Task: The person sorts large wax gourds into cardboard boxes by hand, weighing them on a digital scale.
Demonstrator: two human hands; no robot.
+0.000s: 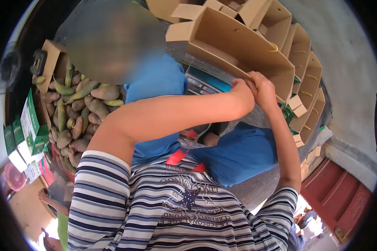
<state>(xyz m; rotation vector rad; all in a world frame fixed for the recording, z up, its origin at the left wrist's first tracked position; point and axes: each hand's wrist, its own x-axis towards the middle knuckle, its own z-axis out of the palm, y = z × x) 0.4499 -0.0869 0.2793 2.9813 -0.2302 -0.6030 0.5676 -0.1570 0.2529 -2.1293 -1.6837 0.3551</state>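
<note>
My left hand and my right hand meet at the near edge of an open brown cardboard box. The fingers of both are closed and pressed together; what they grip is too small and covered to name. A short yellow cord shows at the box's far side. Below the box, left of my hands, lie flat items with a teal top one.
Several open boxes with yellow cords line the right. A heap of brown and green tubers lies left, near green-and-white cartons. Blue cloth shows beside a blurred area. A person's arm is at lower left; red panels stand lower right.
</note>
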